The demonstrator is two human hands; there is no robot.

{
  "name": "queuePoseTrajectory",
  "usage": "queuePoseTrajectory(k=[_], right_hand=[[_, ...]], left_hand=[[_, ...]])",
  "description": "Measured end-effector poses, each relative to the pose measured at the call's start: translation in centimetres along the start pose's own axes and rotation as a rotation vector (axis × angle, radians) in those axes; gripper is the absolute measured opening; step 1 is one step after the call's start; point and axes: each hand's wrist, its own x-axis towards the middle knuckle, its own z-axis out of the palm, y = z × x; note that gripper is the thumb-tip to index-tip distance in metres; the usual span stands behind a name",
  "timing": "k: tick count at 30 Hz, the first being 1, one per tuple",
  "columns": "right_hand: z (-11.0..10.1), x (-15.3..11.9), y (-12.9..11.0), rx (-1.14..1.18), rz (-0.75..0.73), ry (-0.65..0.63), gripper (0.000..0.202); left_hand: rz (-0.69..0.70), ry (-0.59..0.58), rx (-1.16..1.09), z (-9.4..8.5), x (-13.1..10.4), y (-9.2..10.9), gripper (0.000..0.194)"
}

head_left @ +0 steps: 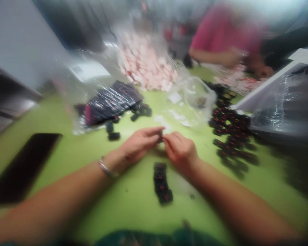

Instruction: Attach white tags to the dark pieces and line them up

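Observation:
Near the middle of the green table, my left hand holds a small dark part between thumb and fingers. My right hand meets it from the right, its fingers pinched together at the part's edge; blur hides whether they grip anything else. Just below the hands lies a short column of black pieces with red marks. A few loose black pieces rest to the left of my left hand.
A dark flat phone-like object lies at left. Behind are a clear bag of black parts and a heap of pale pieces. Black-red parts and a plastic-lined box stand right. A person in pink works opposite.

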Motion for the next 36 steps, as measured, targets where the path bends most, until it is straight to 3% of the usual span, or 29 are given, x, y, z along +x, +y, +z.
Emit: queuePoseTrajectory(k=[5, 8, 11, 13, 18, 24, 31, 36], right_hand=[[-0.2, -0.5, -0.5, -0.006, -0.021, -0.028, 0.031], [-0.4, -0.4, 0.2, 0.132, -0.015, 0.0, 0.035], [-0.4, 0.3, 2.2, 0.31, 0.206, 0.148, 0.034], [-0.2, 0.7, 3.9, 0.264, 0.35, 0.176, 0.025], [0.9, 1.2, 6.4, 0.165, 0.354, 0.026, 0.012], [1.6, 1.6, 5.7, -0.024, 0.395, -0.148, 0.014], [1.8, 2.0, 4.7, -0.223, 0.409, -0.227, 0.013], [1.3, 2.1, 4.3, -0.099, 0.343, -0.163, 0.008]], left_hand=[[-0.008, 0.023, -0.002, 0.2, -0.1, 0.8, 0.038], [0.028, 0.036, -0.012, 0.4, 0.0, 1.1, 0.037], [0.068, 0.061, -0.028, 0.4, 0.2, 1.3, 0.036], [0.079, 0.103, -0.034, 0.3, 0.3, 1.2, 0.033], [0.089, 0.156, -0.05, 0.2, 0.5, 1.1, 0.03], [0.075, 0.132, -0.055, 0.0, 0.6, 0.9, 0.03], [0.058, 0.108, 0.03, 0.4, 0.4, 0.6, 0.036], [0.059, 0.092, 0.064, 0.4, 0.4, 0.4, 0.038]])
